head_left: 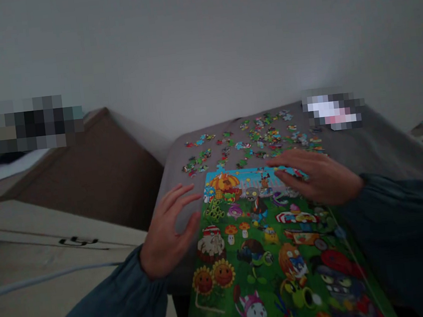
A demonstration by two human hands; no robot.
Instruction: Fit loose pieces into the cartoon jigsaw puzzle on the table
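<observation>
A large colourful cartoon picture sheet or board (250,240) lies at the near edge of the grey cloth surface, partly sticking out over it. It shows sunflowers, a pumpkin and other characters on green. My left hand (172,233) is at its upper left edge, open, with fingers apart and nothing in them. Over the upper right corner, my right hand (317,175) stretches its fingers forward with the thumb apart, covering that corner. Beyond the top edge lie many loose jigsaw pieces (269,136). One blue jigsaw piece (220,169) touches the picture's top left edge.
Grey cloth (350,151) covers the work surface, which stands against a pale wall (200,53). A blurred white and pink item (331,111) lies at the back right. To the left is a brown-topped cabinet (83,162) with a dark handle; a pale cable (58,278) runs below it.
</observation>
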